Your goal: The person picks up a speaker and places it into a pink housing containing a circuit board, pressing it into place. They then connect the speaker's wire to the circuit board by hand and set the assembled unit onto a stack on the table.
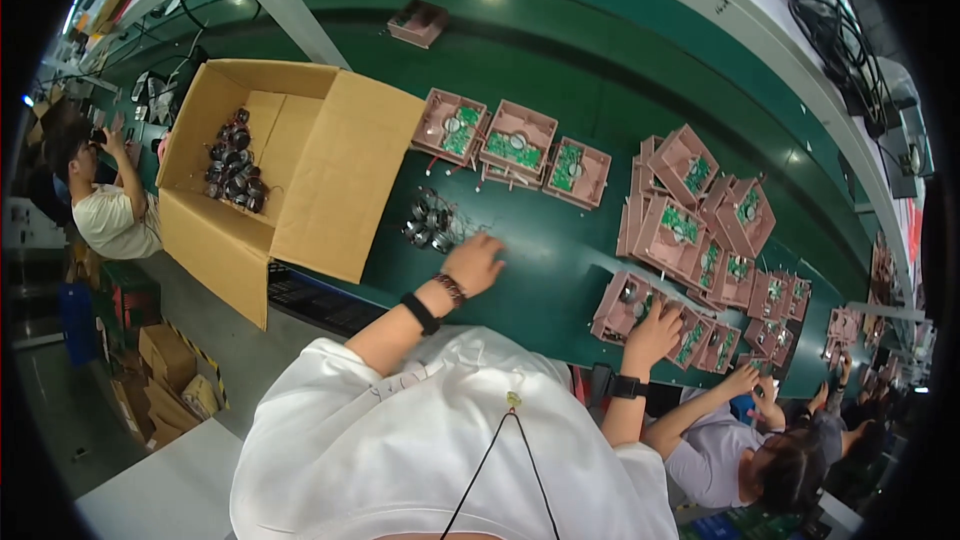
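Observation:
My left hand (476, 262) rests on the green conveyor belt (540, 270), just right of a small heap of round black and silver parts (432, 220). Its fingers are curled, and whether they hold a part is hidden. It wears a black band and a beaded bracelet at the wrist. My right hand (652, 332), with a black wrist strap, lies over the near edge of a pink tray (622, 302) and its fingers grip the rim. The tray carries a round part and a green circuit board.
A large open cardboard box (300, 170) at the left holds more round parts (233, 172). Several pink trays with green boards (515, 148) cover the belt's middle and right (700, 230). One person sits far left (100, 210), another at the lower right (740, 450). Small cartons (165, 370) lie on the floor.

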The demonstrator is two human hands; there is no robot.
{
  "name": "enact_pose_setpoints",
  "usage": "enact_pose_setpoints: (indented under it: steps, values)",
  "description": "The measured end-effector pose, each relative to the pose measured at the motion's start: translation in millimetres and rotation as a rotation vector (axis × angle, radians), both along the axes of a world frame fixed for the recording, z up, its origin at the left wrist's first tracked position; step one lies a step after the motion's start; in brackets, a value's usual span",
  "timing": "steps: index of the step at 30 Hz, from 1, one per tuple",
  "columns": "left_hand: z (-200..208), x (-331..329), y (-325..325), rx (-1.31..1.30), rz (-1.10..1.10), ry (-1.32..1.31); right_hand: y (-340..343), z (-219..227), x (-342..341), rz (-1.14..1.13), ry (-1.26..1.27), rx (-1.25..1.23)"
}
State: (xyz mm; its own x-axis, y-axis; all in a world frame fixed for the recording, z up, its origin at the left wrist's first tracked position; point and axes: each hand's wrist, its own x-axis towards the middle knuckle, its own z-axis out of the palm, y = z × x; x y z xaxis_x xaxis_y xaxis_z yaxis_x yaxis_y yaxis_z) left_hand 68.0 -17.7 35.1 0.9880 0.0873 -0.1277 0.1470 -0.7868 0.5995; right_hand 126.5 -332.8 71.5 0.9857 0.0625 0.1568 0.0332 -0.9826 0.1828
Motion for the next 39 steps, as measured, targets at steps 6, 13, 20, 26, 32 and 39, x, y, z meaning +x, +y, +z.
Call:
enact_pose_setpoints:
  steps: [6, 13, 20, 26, 32, 39]
  values:
    - [9, -24, 66, 0.325, 0.174, -0.092, -9, 8, 6, 0.018, 0.012, -0.117]
    - [-1, -41, 89, 0.328, -0.041, -0.137, 75, 85, 39, 0.332, 0.021, 0.411]
    - [26, -35, 92, 0.147, 0.182, -0.087, 313, 143, 137, 1.152, 0.293, 0.431]
    - [30, -39, 86, -1.538, 0.584, 0.166, 450, 36, 301, 0.944, 0.339, 0.191]
    - [28, -55, 74, -1.770, 0.497, 0.299, 500, -29, 318, 0.899, 0.443, -0.044]
    - [30, -71, 68, -1.623, 0.304, 0.231, 464, -25, 328, 0.835, 0.288, 0.155]
